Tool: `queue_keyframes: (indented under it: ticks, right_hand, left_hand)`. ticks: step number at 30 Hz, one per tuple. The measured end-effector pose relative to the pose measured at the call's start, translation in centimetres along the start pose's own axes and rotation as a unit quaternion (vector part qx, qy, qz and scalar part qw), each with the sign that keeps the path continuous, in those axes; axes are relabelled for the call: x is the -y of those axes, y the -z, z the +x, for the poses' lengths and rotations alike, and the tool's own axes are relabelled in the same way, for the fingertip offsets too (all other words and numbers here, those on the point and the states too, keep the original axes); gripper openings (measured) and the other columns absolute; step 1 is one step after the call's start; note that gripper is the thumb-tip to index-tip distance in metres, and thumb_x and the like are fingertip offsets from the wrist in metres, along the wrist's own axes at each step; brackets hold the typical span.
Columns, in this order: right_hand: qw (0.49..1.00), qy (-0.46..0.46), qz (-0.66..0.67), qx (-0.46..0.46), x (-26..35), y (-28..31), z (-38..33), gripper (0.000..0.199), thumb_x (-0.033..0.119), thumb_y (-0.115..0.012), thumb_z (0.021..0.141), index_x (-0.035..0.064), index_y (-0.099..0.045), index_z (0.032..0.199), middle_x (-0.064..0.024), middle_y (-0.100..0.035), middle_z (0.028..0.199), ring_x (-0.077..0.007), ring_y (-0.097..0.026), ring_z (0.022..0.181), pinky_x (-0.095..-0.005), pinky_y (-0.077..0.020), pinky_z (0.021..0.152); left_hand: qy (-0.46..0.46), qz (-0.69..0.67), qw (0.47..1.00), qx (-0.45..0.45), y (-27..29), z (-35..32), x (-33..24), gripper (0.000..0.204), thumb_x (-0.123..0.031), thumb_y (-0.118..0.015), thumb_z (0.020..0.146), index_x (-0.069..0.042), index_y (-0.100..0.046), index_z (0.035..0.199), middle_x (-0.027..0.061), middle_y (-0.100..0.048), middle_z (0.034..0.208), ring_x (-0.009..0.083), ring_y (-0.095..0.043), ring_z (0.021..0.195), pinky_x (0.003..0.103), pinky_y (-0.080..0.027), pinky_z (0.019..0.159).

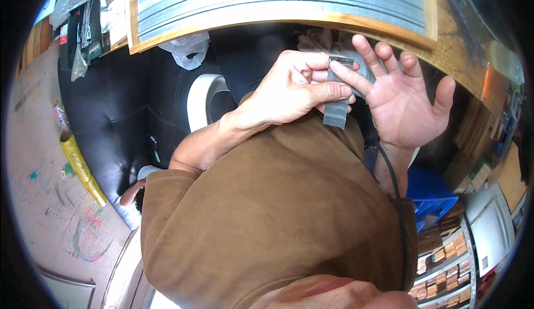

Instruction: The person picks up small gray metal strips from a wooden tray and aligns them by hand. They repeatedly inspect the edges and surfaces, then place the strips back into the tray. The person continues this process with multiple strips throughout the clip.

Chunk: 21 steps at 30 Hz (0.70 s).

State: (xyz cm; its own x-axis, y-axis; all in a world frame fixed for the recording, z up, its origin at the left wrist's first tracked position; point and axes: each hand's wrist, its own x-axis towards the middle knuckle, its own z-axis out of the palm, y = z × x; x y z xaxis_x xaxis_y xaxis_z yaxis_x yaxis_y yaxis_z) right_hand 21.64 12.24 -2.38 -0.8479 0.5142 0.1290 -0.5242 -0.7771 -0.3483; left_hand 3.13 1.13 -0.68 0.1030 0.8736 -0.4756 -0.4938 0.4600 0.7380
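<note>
In front of my chest, my left hand (297, 89) pinches a short, shiny grey strip that looks like tape (335, 115) between thumb and fingers. Its lower end hangs below my thumb, and a darker band shows near its top. My right hand (403, 100) is turned palm up with its fingers spread. The little finger of that hand reaches left across the upper part of the strip, with its tip against it. Whether the strip sticks to that finger I cannot tell. A black cord (396, 181) runs down past my right wrist.
Ahead stands a wooden table with a wood-framed, grey striped panel (278, 0). A black tufted seat (111, 103) is on the left, with a white ring-shaped object (203, 97) and a white plastic bag (189, 50) nearby. A yellow roll (80, 164) lies farther left. On the right are a blue crate (431, 195) and shelves of wood blocks (448, 264).
</note>
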Motion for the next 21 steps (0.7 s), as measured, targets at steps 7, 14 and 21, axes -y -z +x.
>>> queue_keyframes:
  ticks: [7,14,21]
  right_hand:
    - [1.0,0.016,0.006,-0.025,-0.21,-0.05,-0.09,0.061,0.06,-0.048,0.099,0.008,-0.062,0.127,-0.0158,-0.051,0.14,-0.0422,-0.02,0.151,-0.0756,-0.003,0.117]
    - [0.999,0.033,0.01,0.011,-0.74,0.3,0.18,0.068,0.06,-0.038,0.102,0.0034,-0.057,0.134,-0.0189,-0.051,0.143,-0.0471,-0.019,0.15,-0.0746,-0.0086,0.117]
    - [0.997,0.063,-0.052,-0.007,-0.73,0.68,0.27,0.067,0.06,-0.04,0.102,0.0012,-0.06,0.127,-0.0197,-0.056,0.136,-0.0467,-0.028,0.147,-0.0705,-0.0081,0.12]
  left_hand:
    - [0.0,0.013,1.0,-0.007,0.1,0.2,0.15,0.033,-0.006,-0.07,0.095,0.001,-0.064,0.127,0.0114,-0.076,0.096,0.0181,-0.075,0.083,0.024,-0.058,0.068]
    - [0.004,0.013,1.0,-0.004,0.26,0.2,0.28,0.031,-0.006,-0.07,0.095,0.001,-0.065,0.125,0.0106,-0.076,0.095,0.0176,-0.075,0.083,0.023,-0.058,0.066]
    - [0.025,-0.024,0.999,-0.008,0.24,-0.13,-0.09,0.033,-0.007,-0.072,0.094,0.001,-0.065,0.125,0.0112,-0.076,0.094,0.0184,-0.075,0.081,0.022,-0.057,0.065]
